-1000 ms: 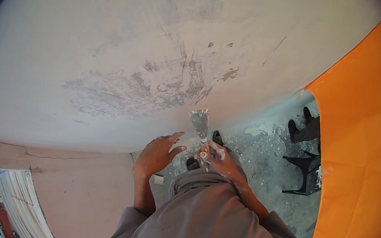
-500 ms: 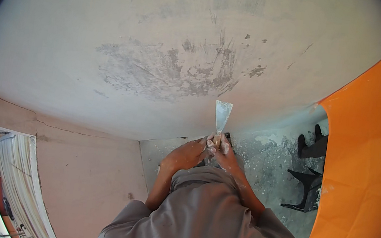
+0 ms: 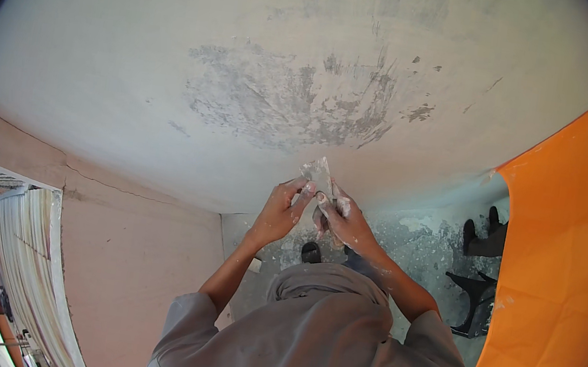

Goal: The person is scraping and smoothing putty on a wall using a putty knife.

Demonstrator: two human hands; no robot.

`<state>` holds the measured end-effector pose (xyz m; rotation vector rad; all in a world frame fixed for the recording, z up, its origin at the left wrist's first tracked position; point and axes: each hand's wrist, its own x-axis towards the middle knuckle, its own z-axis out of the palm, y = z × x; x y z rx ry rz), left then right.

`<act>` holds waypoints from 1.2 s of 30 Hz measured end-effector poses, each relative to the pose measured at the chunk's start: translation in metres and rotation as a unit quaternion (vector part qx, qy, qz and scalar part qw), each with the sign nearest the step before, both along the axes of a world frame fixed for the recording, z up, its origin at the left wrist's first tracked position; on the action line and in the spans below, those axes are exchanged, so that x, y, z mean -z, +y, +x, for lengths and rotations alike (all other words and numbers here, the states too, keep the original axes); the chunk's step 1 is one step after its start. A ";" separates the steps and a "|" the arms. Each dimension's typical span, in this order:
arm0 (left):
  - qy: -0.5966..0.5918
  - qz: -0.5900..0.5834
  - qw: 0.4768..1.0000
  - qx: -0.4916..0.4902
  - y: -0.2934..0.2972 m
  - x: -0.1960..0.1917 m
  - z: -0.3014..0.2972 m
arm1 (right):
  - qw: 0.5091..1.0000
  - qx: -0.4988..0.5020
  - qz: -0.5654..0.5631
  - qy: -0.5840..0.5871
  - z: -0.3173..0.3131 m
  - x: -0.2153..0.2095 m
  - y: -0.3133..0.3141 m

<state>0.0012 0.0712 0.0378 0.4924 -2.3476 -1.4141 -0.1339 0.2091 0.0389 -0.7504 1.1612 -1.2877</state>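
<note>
Grips [image 3: 338,215] on plaster-caked putty knife [image 3: 318,174]

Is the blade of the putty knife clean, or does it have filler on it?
Coated: the putty knife blade looks smeared grey-white, like the right hand holding it.

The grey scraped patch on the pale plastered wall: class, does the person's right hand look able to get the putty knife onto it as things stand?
Probably yes. The right hand holds the metal putty knife just below the grey scraped patch, and nothing lies between them; the left hand touches the blade from the side.
</note>
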 end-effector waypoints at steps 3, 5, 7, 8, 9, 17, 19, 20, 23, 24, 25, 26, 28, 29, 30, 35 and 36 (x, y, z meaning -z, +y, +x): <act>0.079 0.201 0.976 0.003 -0.002 -0.030 -0.018 | 0.985 0.140 -0.042 0.092 0.008 -0.012 -0.029; 0.093 0.216 0.972 -0.016 -0.006 -0.032 -0.030 | 0.948 0.247 -0.099 0.173 0.014 -0.011 -0.046; 0.202 0.143 0.964 -0.095 -0.012 -0.030 -0.045 | 0.940 0.281 -0.091 0.173 0.020 -0.017 -0.062; 0.194 0.170 0.961 -0.100 -0.019 -0.029 -0.050 | 0.937 0.310 -0.076 0.144 0.019 -0.014 -0.069; 0.193 0.171 0.961 -0.102 -0.026 -0.031 -0.053 | 0.931 0.340 -0.061 0.114 0.019 -0.013 -0.077; 0.137 0.214 0.959 -0.122 -0.034 -0.042 -0.070 | 0.878 0.412 -0.143 0.197 0.020 -0.008 -0.102; 0.147 0.200 0.958 -0.143 -0.036 -0.037 -0.073 | 0.890 0.394 -0.123 0.193 0.018 -0.012 -0.102; 0.160 0.186 0.955 -0.165 -0.037 -0.036 -0.073 | 0.890 0.396 -0.123 0.191 0.020 -0.016 -0.102; 0.139 0.215 0.955 -0.152 -0.036 -0.052 -0.069 | 0.905 0.382 -0.083 0.166 0.023 -0.018 -0.098; 0.138 0.216 0.955 -0.150 -0.036 -0.054 -0.068 | 0.909 0.380 -0.098 0.139 0.023 -0.015 -0.100; 0.135 0.203 0.957 -0.155 -0.036 -0.055 -0.066 | 0.913 0.376 -0.113 0.111 0.025 -0.013 -0.102; 0.132 0.189 0.960 -0.161 -0.037 -0.057 -0.065 | 0.913 0.376 -0.113 0.112 0.027 -0.012 -0.101; 0.124 0.172 0.963 -0.168 -0.037 -0.064 -0.064 | 0.933 0.329 -0.073 -0.128 0.032 -0.032 -0.098; 0.114 0.153 0.966 -0.174 -0.037 -0.067 -0.064 | 0.933 0.330 -0.071 -0.127 0.034 -0.033 -0.098; 0.114 0.154 0.966 -0.173 -0.039 -0.071 -0.062 | 0.926 0.330 -0.067 -0.168 0.037 -0.034 -0.099; 0.061 0.100 0.980 -0.159 -0.045 -0.070 -0.056 | 0.918 0.330 -0.061 -0.211 0.040 -0.037 -0.102; 0.059 0.101 0.980 -0.161 -0.045 -0.069 -0.057 | 0.918 0.330 -0.059 -0.212 0.039 -0.036 -0.102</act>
